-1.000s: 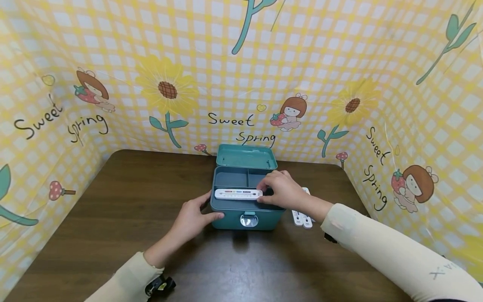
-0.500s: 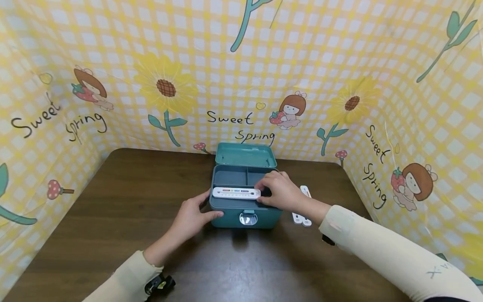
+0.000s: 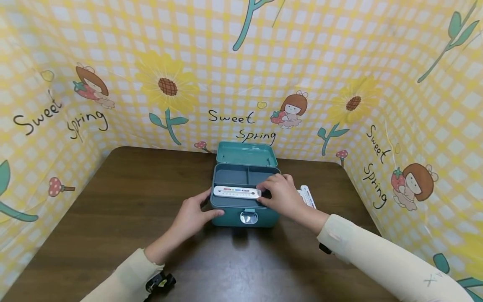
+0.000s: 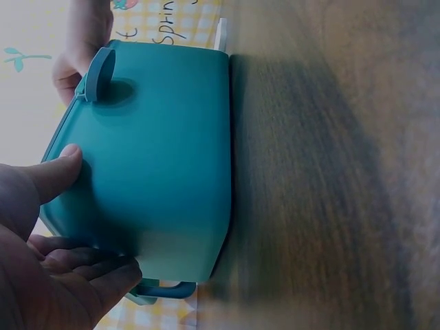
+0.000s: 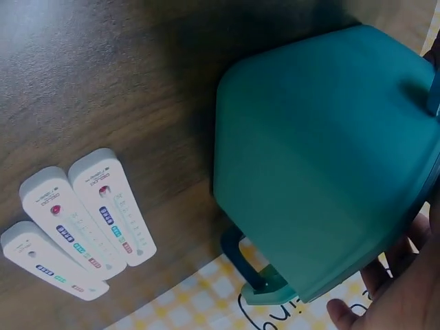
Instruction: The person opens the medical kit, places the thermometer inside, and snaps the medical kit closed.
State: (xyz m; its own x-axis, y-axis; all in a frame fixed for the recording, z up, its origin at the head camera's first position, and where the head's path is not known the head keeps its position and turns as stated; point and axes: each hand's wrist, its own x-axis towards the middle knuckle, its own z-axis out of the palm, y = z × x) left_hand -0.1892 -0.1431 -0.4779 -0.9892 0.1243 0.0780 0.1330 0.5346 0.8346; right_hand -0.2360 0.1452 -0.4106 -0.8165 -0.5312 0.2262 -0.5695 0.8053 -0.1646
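Note:
A teal storage box (image 3: pixel 226 217) stands on the table with a grey divided tray (image 3: pixel 230 175) in its top. Over the tray's front compartment lies a white thermometer (image 3: pixel 235 192) with coloured marks. My right hand (image 3: pixel 282 193) pinches its right end between thumb and fingers. At the box's front left corner, my left hand (image 3: pixel 193 214) holds it, thumb (image 4: pixel 58 175) on the front and fingers (image 4: pixel 103 275) along the left side.
The box's lid (image 3: pixel 247 154) is tipped back behind it, and a clear clasp (image 3: pixel 249 217) hangs in front. Three more white thermometers (image 5: pixel 72 216) lie on the wooden table (image 3: pixel 124 201) right of the box. A yellow checked cloth (image 3: pixel 226 75) surrounds the table.
The right hand has tilted slightly while staying at the thermometer's end over the tray. The left hand has kept its place on the box.

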